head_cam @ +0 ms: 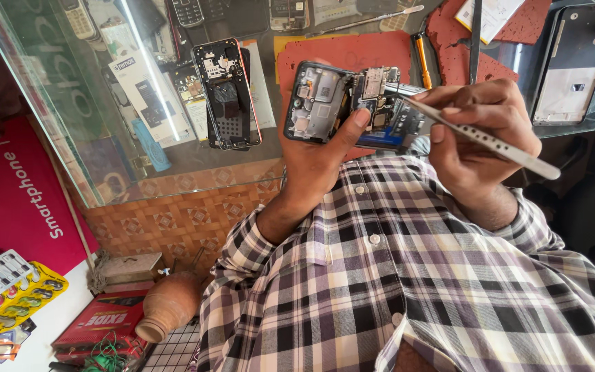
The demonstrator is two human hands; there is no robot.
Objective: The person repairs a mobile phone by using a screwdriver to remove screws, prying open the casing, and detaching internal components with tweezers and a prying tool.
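Opened smartphone (349, 103) in L hand (311, 155), metal tweezers (480, 134) in R hand (480, 131) — worked above the glass counter (173, 165).

L fingers wrap the phone's frame, thumb pressed on the exposed board; R fingers pinch the tweezers, tips at the board's 3 o'clock edge. Phone likely light, rigid but fragile inside — best held by its edges. Another stripped phone (227, 93) lies at 9 o'clock.

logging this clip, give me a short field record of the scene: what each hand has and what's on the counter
left hand: grips an opened phone, back cover off, circuit board exposed
right hand: holds metal tweezers, tips at the board
glass counter: second opened phone lying flat, red mat, orange-handled screwdriver
clothing: checked shirt
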